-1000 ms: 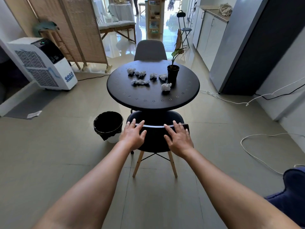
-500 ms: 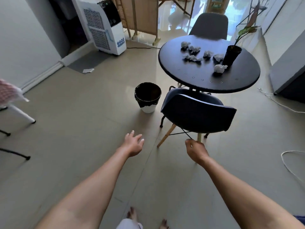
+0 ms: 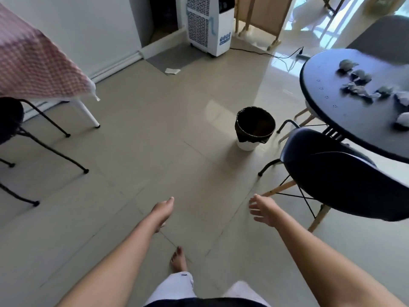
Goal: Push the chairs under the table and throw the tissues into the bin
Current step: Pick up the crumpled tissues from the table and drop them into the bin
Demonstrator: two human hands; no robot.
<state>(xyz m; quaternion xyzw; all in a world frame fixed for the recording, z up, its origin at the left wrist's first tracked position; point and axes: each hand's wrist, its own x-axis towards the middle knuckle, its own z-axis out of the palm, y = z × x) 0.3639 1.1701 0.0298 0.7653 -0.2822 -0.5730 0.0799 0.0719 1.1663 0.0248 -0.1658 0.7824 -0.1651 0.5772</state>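
Both hands, left hand (image 3: 162, 210) and right hand (image 3: 263, 210), hang open and empty (near the chair (image 3: 345, 180)). Tissues (image 3: 358, 85) on the table (image 3: 327, 111) look light, soft; pinch each.

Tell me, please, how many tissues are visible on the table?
6, all on the round table: one at the back, two mid-row, then and at the right edge. More may lie outside the frame.

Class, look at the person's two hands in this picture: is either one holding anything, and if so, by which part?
Nothing is held. The left hand and right hand both hang free above the floor, clear of the dark chair.
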